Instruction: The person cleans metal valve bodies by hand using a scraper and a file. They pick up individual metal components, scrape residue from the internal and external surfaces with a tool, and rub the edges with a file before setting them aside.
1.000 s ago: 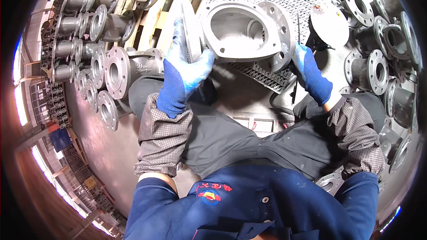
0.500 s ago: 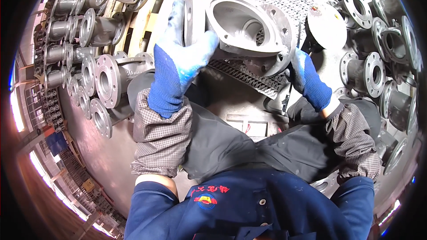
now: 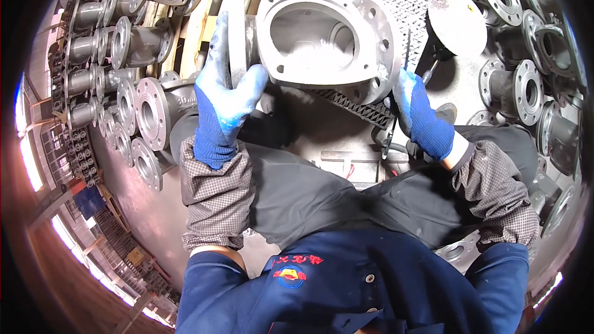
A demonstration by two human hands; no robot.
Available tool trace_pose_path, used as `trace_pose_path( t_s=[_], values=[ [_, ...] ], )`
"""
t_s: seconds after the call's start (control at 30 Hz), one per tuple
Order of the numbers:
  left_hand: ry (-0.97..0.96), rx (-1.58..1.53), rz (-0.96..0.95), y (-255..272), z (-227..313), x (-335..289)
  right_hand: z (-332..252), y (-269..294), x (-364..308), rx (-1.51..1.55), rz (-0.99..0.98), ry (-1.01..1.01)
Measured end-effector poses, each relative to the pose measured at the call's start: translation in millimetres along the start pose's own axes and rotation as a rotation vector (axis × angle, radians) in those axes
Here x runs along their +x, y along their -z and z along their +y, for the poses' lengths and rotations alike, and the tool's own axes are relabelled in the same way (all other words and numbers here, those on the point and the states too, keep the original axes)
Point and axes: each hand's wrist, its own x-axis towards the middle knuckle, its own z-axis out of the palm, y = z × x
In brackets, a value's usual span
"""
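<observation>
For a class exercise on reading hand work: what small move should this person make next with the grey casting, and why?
Probably curl the right hand more firmly around the right flange: it lies along that flange's outer edge, while the left hand straddles the left flange with thumb and fingers, so support looks uneven.

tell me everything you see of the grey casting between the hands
The casting looks like grey metal: hollow, its wide opening facing the camera, holes in the rim, a round flange each side. Whatever supports it underneath is hidden. The left hand grips the left flange; the right hand is at the right flange's edge.
</observation>
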Motion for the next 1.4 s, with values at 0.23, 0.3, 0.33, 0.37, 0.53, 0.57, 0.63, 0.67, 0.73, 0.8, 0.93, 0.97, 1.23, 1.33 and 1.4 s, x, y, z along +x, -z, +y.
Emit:
trace_pose_path(
  t_s=[0.23, 0.3, 0.33, 0.37, 0.53, 0.57, 0.63, 0.67, 0.73, 0.8, 0.93, 0.97, 1.23, 1.33, 1.4],
  values=[
    [-0.188, 0.202, 0.024, 7.4, -10.6, -30.9, -7.5, -16.8, -28.6, 0.107, -0.082, 0.03],
    [-0.239, 0.2, 0.016, 6.5, -9.4, -35.5, 6.4, -15.0, -33.0, -0.182, -0.169, 0.144],
    [-0.21, 0.127, -0.016, 5.0, -10.0, -37.8, 22.1, -17.5, -35.1, -0.335, -0.134, 0.226],
    [-0.184, 0.05, -0.047, 3.2, -10.6, -38.8, 22.3, -16.7, -36.3, -0.492, -0.094, 0.306],
    [-0.17, -0.013, -0.11, 1.7, -10.5, -44.3, 2.5, -20.3, -44.1, -0.057, -0.138, -0.025],
    [-0.169, -0.042, -0.117, 1.1, -10.5, -43.6, 1.8, -18.6, -45.8, -0.03, -0.126, -0.002],
    [-0.14, -0.078, -0.124, 0.1, -8.2, -43.1, 1.9, -16.7, -47.9, 0.012, -0.087, 0.045],
    [-0.126, -0.089, -0.127, -0.2, -6.5, -42.6, 3.7, -18.3, -47.2, 0.033, -0.059, 0.075],
    [-0.101, -0.103, -0.122, -2.5, -3.8, -40.6, 1.0, -16.2, -45.4, -0.05, -0.029, 0.16],
    [-0.085, -0.053, -0.116, -1.0, -0.2, -37.4, -10.3, -8.7, -41.2, -0.259, -0.022, 0.271],
    [-0.072, -0.087, -0.08, -0.5, -0.8, -30.1, -11.6, -6.1, -31.4, -0.205, -0.044, 0.235],
    [-0.059, -0.058, -0.068, 0.7, -5.8, -29.2, -30.3, -3.2, -29.5, -0.15, -0.063, 0.21],
    [0.058, -0.069, -0.022, 9.1, -14.2, -25.3, 28.7, -29.9, -8.0, 0.424, 0.089, 0.118],
    [0.101, -0.161, -0.016, 12.3, -11.7, -31.8, -22.3, 2.4, -11.8, -0.057, -0.092, 0.369],
    [0.101, -0.216, -0.021, 14.4, -9.9, -32.4, -33.2, 0.7, -16.9, -0.265, 0.155, 0.74]
  ],
)
